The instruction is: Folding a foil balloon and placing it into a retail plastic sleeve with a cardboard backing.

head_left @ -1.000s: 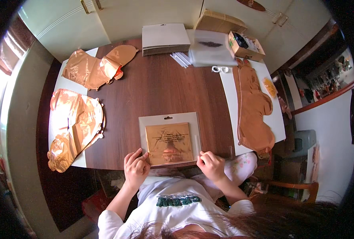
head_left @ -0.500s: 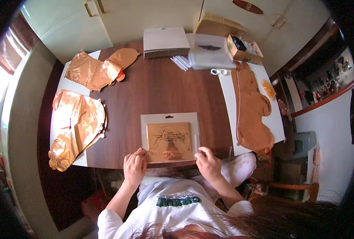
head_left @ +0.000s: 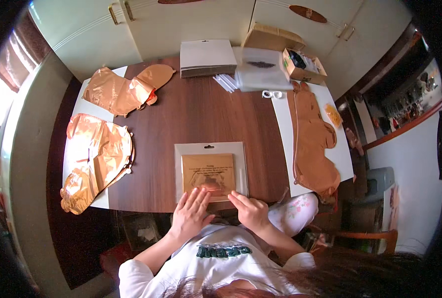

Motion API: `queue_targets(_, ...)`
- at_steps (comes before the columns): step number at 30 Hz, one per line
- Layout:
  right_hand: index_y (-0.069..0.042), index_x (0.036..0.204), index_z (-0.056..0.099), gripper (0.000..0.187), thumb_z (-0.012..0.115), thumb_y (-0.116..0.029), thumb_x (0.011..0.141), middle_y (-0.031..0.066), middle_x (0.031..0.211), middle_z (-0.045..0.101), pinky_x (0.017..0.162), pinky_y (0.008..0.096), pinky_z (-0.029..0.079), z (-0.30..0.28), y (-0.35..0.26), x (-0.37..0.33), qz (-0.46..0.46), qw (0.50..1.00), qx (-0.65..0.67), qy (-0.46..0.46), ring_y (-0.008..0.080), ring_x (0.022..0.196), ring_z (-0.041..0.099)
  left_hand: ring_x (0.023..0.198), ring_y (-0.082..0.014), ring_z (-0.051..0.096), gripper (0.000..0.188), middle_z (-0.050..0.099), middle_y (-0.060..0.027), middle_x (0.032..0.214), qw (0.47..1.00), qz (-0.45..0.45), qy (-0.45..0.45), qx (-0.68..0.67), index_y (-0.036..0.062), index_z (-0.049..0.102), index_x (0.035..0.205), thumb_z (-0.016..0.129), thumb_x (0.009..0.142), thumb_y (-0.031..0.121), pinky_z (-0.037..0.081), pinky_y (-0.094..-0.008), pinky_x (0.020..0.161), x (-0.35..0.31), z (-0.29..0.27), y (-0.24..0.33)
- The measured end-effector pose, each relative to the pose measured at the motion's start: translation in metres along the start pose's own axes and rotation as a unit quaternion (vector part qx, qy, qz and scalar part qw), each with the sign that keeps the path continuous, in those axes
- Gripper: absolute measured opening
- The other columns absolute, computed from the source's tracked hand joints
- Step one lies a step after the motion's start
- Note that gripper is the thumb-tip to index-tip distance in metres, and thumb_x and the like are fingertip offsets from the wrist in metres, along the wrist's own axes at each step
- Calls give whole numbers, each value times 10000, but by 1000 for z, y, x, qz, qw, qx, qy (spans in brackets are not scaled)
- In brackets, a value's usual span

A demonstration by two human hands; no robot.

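A flat clear plastic package [head_left: 238, 149] with a hang hole lies at the near edge of the brown table. Inside is a folded copper-coloured foil sheet [head_left: 193, 171] against a white backing card, with small dark print showing. My left hand [head_left: 191, 213] is open, its fingers stretched flat across the package's lower edge. At its lower right corner, my right hand [head_left: 253, 212] points a straight index finger onto the plastic; the other fingers are partly bent and nothing shows in them.
Copper foil balloons [head_left: 99, 144] lie flat at the left, another [head_left: 313, 144] at the right. At the back are a stack of white cards [head_left: 207, 53], white sticks [head_left: 225, 83], clear plastic bags [head_left: 260, 74], white rolls [head_left: 272, 94], an open cardboard box [head_left: 305, 74] and a small yellow packet [head_left: 333, 114].
My left hand has moved right from the package's side onto its lower edge, its fingers straightening. My right hand has shifted left and down to the lower corner, index finger extended.
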State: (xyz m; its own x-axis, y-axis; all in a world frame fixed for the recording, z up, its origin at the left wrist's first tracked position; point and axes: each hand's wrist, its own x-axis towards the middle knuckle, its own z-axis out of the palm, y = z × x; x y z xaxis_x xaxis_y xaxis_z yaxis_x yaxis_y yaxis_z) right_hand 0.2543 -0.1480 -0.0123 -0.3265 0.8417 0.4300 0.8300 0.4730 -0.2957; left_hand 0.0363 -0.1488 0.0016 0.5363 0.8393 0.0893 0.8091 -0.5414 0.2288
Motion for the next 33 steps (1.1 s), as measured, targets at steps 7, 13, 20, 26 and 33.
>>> queue_targets(7,-140,972,701,295,587,-43,716,-33,1048,674,538,259,500,-5,1,-1,17,1000,-13,-5,141,551,596,1307,-316,361,819,391,-189,1391,997,-79,2,21,-32,374,1346,660,750,451,279,-450,1069,-19,-4,-19)
queue_targets(13,-128,977,698,306,584,-42,705,-1,1039,675,573,282,519,-9,2,-8,11,998,52,-19,156,625,630,1205,-315,457,610,501,-172,1290,995,-81,46,-26,-10,497,1238,652,777,358,340,-443,990,-30,-14,-27)
queue_targets(20,-68,916,636,180,678,-63,740,56,808,631,542,277,498,-14,0,-36,59,985,154,47,183,644,633,675,-254,638,178,663,-130,854,952,-264,34,-152,44,606,848,665,779,198,489,-315,555,-65,-12,-25)
queue_targets(26,-42,962,521,324,722,-228,789,98,736,610,530,321,489,-10,-3,-46,253,943,212,-38,227,606,617,721,-159,673,209,681,-118,774,717,-406,63,-563,-41,626,900,598,899,166,509,-250,609,-69,17,-33)
queue_targets(33,-13,1209,353,578,725,-45,767,35,771,581,490,177,382,-8,-3,-46,316,816,482,42,44,559,484,744,-150,662,153,679,-107,802,733,-320,134,-585,-59,614,905,544,921,76,523,-245,644,-66,17,-29)
